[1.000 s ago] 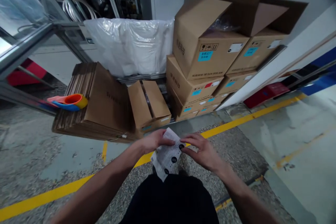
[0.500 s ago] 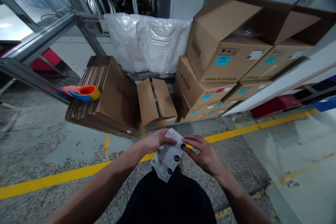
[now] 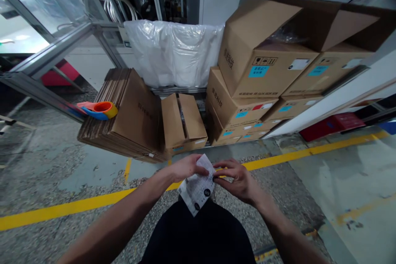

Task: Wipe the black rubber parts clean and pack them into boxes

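Observation:
In front of my dark trousers, my left hand (image 3: 189,167) is closed on a white printed sheet of labels (image 3: 194,187), its thumb lying across the upper part. Round black stickers (image 3: 207,192) run along the sheet's right edge. My right hand (image 3: 236,179) pinches at that edge with thumb and forefinger. A dark bit of a round black sticker shows at its fingertips; whether it is still joined to the sheet I cannot tell. Beyond the hands stands a cardboard box (image 3: 176,121) with its top flaps nearly closed.
Flattened cartons (image 3: 139,111) lean on the left, with an orange and blue tape dispenser (image 3: 100,109) on them. Stacked boxes (image 3: 238,78) stand to the right, the top ones open. Plastic-wrapped white material (image 3: 176,51) is behind. A yellow line (image 3: 80,207) crosses the floor.
My right fingertips have closed more tightly at the sheet's edge and moved slightly down. The topmost black sticker no longer shows in its former place on the sheet. The view has shifted slightly.

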`<state>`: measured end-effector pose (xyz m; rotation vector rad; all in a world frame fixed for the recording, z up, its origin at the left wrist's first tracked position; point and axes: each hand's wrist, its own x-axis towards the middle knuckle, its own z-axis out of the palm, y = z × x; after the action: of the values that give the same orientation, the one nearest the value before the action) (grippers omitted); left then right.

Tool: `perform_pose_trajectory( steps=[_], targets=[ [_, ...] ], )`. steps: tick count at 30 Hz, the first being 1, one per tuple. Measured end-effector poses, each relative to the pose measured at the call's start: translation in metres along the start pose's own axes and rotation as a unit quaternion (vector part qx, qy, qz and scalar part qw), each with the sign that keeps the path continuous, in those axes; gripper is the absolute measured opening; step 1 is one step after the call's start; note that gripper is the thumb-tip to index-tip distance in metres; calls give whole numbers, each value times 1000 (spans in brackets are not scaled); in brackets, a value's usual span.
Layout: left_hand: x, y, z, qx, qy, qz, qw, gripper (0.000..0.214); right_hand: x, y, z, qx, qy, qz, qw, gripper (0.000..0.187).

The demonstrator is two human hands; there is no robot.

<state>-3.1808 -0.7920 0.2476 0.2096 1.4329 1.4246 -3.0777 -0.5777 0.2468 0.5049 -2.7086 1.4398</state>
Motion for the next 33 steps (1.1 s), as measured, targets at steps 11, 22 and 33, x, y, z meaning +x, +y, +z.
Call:
perform_pose_trajectory(
  steps=[11,22,33],
  targets=[
    [8,2,13,-48,-10,-34,998,36,-15,13,-1,-42,13,-72,996,8],
    [5,4,34,114,120,150,975,36,-23,-3,8,-20,170,133,976,13],
    [4,-17,69,244,226,171,928,32,-17,-5,17,70,255,251,931,20]
  ],
)
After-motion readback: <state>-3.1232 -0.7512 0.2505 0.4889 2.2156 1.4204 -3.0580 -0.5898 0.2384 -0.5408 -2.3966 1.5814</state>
